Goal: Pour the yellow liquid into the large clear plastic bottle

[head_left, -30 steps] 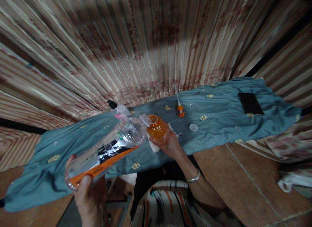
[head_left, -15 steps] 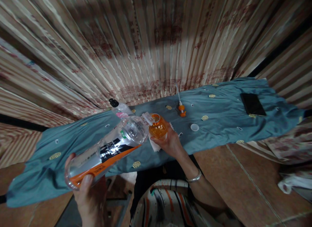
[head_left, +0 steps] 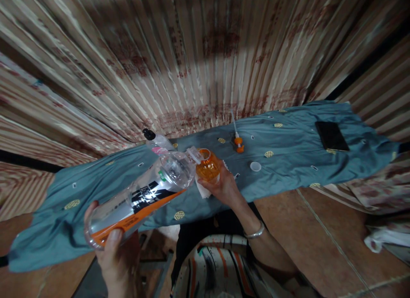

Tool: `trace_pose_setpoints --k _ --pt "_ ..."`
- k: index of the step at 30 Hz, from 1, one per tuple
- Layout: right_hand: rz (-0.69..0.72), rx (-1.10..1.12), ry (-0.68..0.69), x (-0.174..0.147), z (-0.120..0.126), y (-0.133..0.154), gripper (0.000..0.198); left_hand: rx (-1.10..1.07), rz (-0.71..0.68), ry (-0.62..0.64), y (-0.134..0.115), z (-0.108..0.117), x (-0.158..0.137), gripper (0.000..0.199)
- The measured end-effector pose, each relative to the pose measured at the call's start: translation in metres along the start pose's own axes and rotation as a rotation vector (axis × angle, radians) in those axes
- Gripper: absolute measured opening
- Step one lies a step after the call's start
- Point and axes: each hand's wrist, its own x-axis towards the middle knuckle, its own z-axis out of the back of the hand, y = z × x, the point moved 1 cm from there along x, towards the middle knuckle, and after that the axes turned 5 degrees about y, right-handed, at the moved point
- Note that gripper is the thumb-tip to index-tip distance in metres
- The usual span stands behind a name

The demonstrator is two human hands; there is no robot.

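My left hand (head_left: pixel 117 251) grips the base end of a large clear bottle (head_left: pixel 137 204) with a silver, black and orange label. The bottle lies tilted, its neck pointing right at the mouth of a small orange bottle (head_left: pixel 209 172). Fingers of my right hand (head_left: pixel 222 185) wrap around that orange bottle and hold it upright. A white tissue (head_left: pixel 204 191) shows under it, partly covered by the hand. Beyond them an orange pump top (head_left: pixel 238 143) with a clear tube lies on the cloth, and a small white cap (head_left: pixel 255 166) is right of my right hand.
A blue-green patterned cloth (head_left: pixel 288 161) covers the long narrow table. Behind the large bottle stands a clear bottle with a black pump (head_left: pixel 156 141). A dark flat phone-like object (head_left: pixel 332 136) rests at the right. Striped curtains (head_left: pixel 205 59) hang close behind the table.
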Motion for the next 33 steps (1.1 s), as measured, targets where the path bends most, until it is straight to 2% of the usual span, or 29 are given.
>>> trace_pose_setpoints --k 17,22,24,33 --pt "0.011 0.009 -0.010 -0.0013 0.0013 -0.0060 0.086 -0.034 -0.002 -0.001 0.0046 0.0048 -0.0044 0.104" --pt "0.008 0.001 0.007 -0.0029 0.0028 -0.0072 0.084 -0.016 -0.010 -0.003 0.0029 0.0030 -0.0070 0.084" --pt "0.009 -0.006 0.003 -0.0030 0.0031 -0.0068 0.085 -0.012 -0.011 -0.007 0.0016 0.0016 -0.0078 0.082" --pt "0.026 -0.006 0.003 -0.0009 0.0020 -0.0054 0.085 -0.042 0.001 -0.026 0.0050 0.0063 -0.0057 0.100"
